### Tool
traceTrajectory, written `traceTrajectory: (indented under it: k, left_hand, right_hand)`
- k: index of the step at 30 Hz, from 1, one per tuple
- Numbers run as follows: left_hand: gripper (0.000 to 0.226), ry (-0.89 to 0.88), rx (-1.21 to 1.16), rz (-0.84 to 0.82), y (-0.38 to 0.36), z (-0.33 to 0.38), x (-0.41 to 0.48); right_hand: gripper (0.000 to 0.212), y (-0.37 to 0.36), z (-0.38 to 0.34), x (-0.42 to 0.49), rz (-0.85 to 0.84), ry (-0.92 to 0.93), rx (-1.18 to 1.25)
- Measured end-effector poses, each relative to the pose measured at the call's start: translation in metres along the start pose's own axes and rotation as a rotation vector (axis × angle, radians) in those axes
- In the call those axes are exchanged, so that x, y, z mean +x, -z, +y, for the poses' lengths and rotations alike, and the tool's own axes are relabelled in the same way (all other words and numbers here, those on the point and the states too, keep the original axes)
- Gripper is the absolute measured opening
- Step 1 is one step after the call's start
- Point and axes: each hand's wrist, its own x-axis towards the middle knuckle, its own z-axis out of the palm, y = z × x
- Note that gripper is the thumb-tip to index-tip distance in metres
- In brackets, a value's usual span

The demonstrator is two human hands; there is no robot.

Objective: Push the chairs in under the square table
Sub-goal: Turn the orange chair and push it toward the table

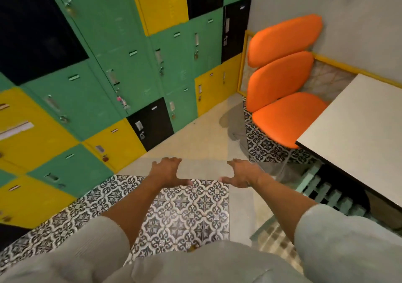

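A square table with a pale top [356, 135] fills the right side. An orange padded chair [282, 82] with a two-part backrest stands at its far left side, its seat partly under the tabletop edge. Under the table's near side a mint-green slatted chair [326, 193] shows, mostly tucked beneath the top. My left hand [167, 170] and my right hand [241, 173] hover in front of me over the floor, fingers spread, palms facing each other, holding nothing. Both hands are well left of the table and touch no chair.
A wall of green, yellow and black lockers [113, 69] runs along the left and back. The floor is patterned tile [187, 213] near me and plain beige tile [195, 139] beyond. A grey wall with yellow trim [339, 63] stands behind the orange chair.
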Motion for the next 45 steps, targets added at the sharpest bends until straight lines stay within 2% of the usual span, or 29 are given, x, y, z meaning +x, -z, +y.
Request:
traceTrajectory:
  k: [6,15,22,30,33,36,40,45]
  left_hand:
    - [0.119,-0.152,0.059,0.173,0.122,-0.065,0.078]
    - [0.116,-0.311,0.13,0.383,0.293,-0.066,0.22]
    - [0.11,-0.412,0.227,0.386,0.421,-0.047,0.345]
    - [0.101,-0.662,0.322,0.28,0.52,-0.012,0.477]
    - [0.1,-0.78,0.385,0.254,0.543,0.013,0.536]
    - [0.104,-0.868,0.432,0.191,0.555,0.038,0.604]
    - [0.105,-1.052,0.445,0.149,0.57,0.073,0.695]
    - [0.104,-1.31,0.507,0.156,0.603,0.118,0.773]
  right_hand:
    - [0.095,0.123,-0.033,0.069,0.342,-0.015,0.057]
    - [0.1,0.285,-0.006,0.171,0.526,-0.075,0.088]
    - [0.096,0.383,0.055,0.26,0.624,-0.128,0.24]
    - [0.087,0.427,0.129,0.348,0.664,-0.294,0.477]
    - [0.082,0.43,0.147,0.376,0.707,-0.378,0.536]
    - [0.082,0.43,0.162,0.405,0.67,-0.473,0.572]
    - [0.085,0.442,0.175,0.449,0.676,-0.612,0.638]
    - [0.078,0.465,0.172,0.501,0.645,-0.835,0.648]
